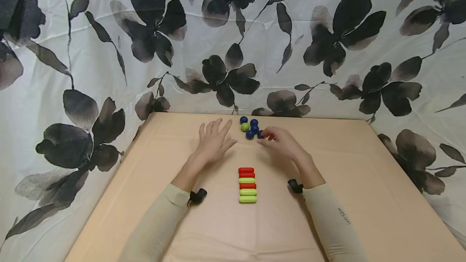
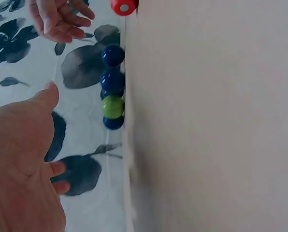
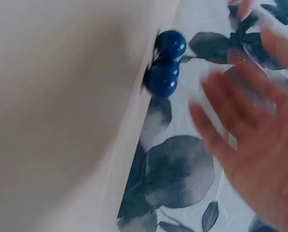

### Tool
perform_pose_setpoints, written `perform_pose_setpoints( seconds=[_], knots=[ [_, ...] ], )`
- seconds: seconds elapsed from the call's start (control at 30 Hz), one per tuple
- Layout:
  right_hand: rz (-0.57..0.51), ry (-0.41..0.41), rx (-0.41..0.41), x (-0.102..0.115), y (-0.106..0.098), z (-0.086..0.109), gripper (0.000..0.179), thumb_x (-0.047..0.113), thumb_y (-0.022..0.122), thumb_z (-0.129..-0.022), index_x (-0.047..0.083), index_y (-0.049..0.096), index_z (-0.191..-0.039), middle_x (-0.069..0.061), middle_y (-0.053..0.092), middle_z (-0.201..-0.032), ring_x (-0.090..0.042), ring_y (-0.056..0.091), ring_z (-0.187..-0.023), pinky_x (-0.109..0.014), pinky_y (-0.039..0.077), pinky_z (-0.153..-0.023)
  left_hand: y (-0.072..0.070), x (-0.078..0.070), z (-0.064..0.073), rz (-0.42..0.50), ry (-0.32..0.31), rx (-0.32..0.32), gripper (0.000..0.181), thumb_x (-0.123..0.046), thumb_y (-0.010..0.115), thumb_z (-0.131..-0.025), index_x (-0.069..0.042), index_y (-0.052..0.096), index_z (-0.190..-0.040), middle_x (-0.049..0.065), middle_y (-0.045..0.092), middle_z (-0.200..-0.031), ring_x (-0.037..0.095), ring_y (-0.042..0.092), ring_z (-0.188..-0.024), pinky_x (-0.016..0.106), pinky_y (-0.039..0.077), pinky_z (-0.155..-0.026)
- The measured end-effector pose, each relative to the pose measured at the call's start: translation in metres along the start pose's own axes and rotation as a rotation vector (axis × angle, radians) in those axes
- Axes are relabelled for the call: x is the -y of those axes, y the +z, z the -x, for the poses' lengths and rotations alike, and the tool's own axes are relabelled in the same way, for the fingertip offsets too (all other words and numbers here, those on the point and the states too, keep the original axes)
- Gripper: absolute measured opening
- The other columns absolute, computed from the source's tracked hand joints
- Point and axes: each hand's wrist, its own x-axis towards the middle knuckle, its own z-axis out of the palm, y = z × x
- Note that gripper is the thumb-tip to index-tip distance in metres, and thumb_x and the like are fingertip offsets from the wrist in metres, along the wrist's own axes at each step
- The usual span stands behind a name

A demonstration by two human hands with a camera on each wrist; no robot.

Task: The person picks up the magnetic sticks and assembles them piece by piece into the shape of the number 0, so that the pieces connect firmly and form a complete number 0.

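Several glossy blue balls (image 1: 249, 134) and one green ball (image 1: 245, 127) sit in a loose cluster near the table's far edge. To their left my left hand (image 1: 212, 142) hovers with its fingers spread, holding nothing. My right hand (image 1: 278, 142) is at the right side of the cluster, its fingertips by the rightmost blue ball (image 1: 260, 134). In the right wrist view the right hand (image 3: 260, 116) is blurred, its fingers extended and apart from the blue balls (image 3: 162, 79). The left wrist view has the green ball (image 2: 113, 107) among blue ones.
Nearer to me, short red pieces (image 1: 246, 170) and light green pieces (image 1: 248, 199) lie stacked in a column down the middle of the table (image 1: 364, 213). A flowered cloth (image 1: 284, 51) hangs behind the table's far edge.
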Motion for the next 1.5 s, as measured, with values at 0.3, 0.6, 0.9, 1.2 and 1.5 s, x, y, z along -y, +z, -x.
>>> perform_pose_setpoints(
  seconds=[0.3,0.6,0.9,1.2,1.5],
  knots=[
    [-0.106,-0.133,0.497,0.019,0.027,-0.004,0.017,0.022,0.078,-0.095,0.013,0.074,-0.11,0.005,0.069,-0.091,-0.015,0.06,-0.084,-0.028,0.052,-0.079,0.024,-0.016,-0.043,0.181,0.117,0.097,0.057,-0.039,0.059,-0.106,-0.017,0.045,-0.157,0.007,0.057,-0.115,0.02,0.055,-0.099,0.038,0.051,-0.085],
    [-0.044,-0.127,0.52,0.025,0.038,-0.004,0.01,0.011,0.075,-0.093,0.019,0.073,-0.098,0.003,0.064,-0.084,-0.015,0.058,-0.077,-0.03,0.049,-0.072,0.034,-0.03,-0.057,0.1,0.063,0.116,0.049,-0.032,0.061,-0.106,-0.014,0.054,-0.151,0.012,0.056,-0.144,0.025,0.057,-0.125,0.046,0.053,-0.103],
    [0.018,-0.152,0.485,0.028,0.038,-0.004,0.009,0.015,0.078,-0.092,0.021,0.073,-0.095,0.005,0.063,-0.082,-0.014,0.056,-0.077,-0.03,0.048,-0.072,0.034,-0.033,-0.06,0.076,0.023,0.107,0.045,-0.034,0.064,-0.104,-0.016,0.058,-0.146,0.01,0.057,-0.134,0.023,0.059,-0.114,0.045,0.055,-0.098],
    [0.048,-0.168,0.466,0.023,0.043,-0.004,0.009,0.023,0.081,-0.092,0.022,0.072,-0.095,0.006,0.063,-0.084,-0.013,0.056,-0.079,-0.03,0.048,-0.075,0.035,-0.038,-0.06,0.001,0.032,0.172,0.047,-0.041,0.066,-0.102,-0.019,0.059,-0.142,0.011,0.058,-0.134,0.026,0.058,-0.118,0.045,0.055,-0.096],
    [0.005,-0.049,0.369,0.014,0.035,-0.003,0.009,0.026,0.076,-0.096,0.022,0.071,-0.103,0.003,0.067,-0.092,-0.019,0.06,-0.088,-0.035,0.051,-0.082,0.022,-0.013,-0.049,0.035,0.006,0.191,0.042,-0.046,0.067,-0.101,-0.013,0.064,-0.126,0.006,0.06,-0.106,0.022,0.056,-0.094,0.036,0.048,-0.075]
  ],
)
